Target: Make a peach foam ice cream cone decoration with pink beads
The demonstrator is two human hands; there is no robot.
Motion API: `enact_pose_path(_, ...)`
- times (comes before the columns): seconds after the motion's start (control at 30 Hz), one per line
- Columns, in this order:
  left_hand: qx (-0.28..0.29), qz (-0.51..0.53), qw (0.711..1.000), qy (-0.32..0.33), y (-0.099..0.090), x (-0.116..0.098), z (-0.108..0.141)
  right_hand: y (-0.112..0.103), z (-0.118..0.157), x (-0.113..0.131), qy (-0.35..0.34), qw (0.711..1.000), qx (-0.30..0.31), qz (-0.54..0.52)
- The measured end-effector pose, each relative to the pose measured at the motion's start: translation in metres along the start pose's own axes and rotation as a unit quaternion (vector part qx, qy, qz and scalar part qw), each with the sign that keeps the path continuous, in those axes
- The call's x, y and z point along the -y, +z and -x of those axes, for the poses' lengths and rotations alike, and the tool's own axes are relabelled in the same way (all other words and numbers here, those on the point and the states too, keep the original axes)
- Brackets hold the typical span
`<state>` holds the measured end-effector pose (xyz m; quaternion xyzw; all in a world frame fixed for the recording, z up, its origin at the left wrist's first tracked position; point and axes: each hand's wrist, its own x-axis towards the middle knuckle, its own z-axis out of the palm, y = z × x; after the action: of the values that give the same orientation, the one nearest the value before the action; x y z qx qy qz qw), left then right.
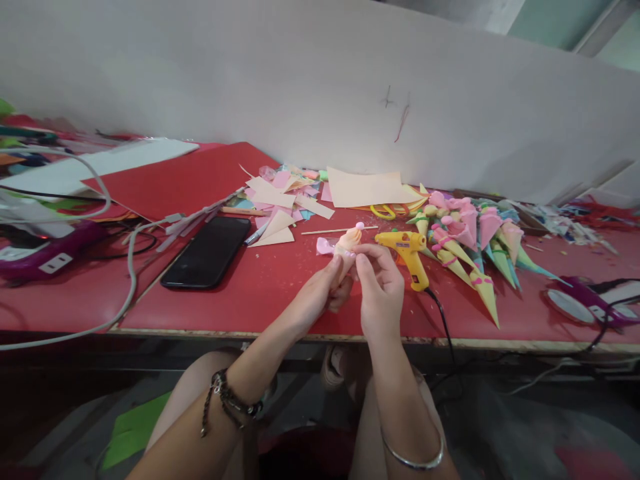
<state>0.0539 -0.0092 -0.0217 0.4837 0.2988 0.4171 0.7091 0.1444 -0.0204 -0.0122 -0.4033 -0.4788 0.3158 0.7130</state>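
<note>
A small peach craft ice cream cone (347,243), with a pink ball at its tip, is held between my hands above the red table. My left hand (323,292) is closed round its lower part, which the fingers hide. With thumb and forefinger, my right hand (381,283) pinches at the cone's right side, by a pink trim. A pink piece (325,247) shows just left of the cone. Close to the right hand lies a yellow glue gun (407,252), its black cord running off the table edge. Behind the cone is a thin wooden stick (315,232).
Several paper cones (465,230) are heaped at right. A black phone (207,253) lies at left beside paper scraps (280,193). Yellow-handled scissors (383,212) lie near a cream sheet (364,187). Purple power strips (55,250) and cables flank the red table (295,320).
</note>
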Motion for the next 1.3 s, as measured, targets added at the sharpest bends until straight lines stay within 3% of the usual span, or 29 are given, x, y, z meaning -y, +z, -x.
enact_pose_path(0.6,-0.015,0.042,0.999,-0.016,0.002,-0.002,0.001,0.000,0.000,-0.001,0.007,1.000,-0.015,0.008)
enact_pose_path(0.77,-0.052,0.019,0.998,-0.008,0.004,-0.008,0.004,-0.001,0.000,-0.002,0.007,0.999,-0.028,0.018)
enact_pose_path(0.9,-0.059,0.068,0.996,-0.013,0.002,-0.010,0.004,-0.001,-0.001,-0.005,0.028,0.999,-0.036,0.016)
enact_pose_path(1.17,-0.077,0.135,0.987,-0.031,-0.001,-0.013,0.003,-0.001,-0.001,-0.010,0.068,0.992,0.032,0.097)
enact_pose_path(1.3,-0.083,0.138,0.987,-0.016,-0.004,-0.014,0.003,-0.002,0.000,-0.015,0.018,0.967,0.083,0.240)
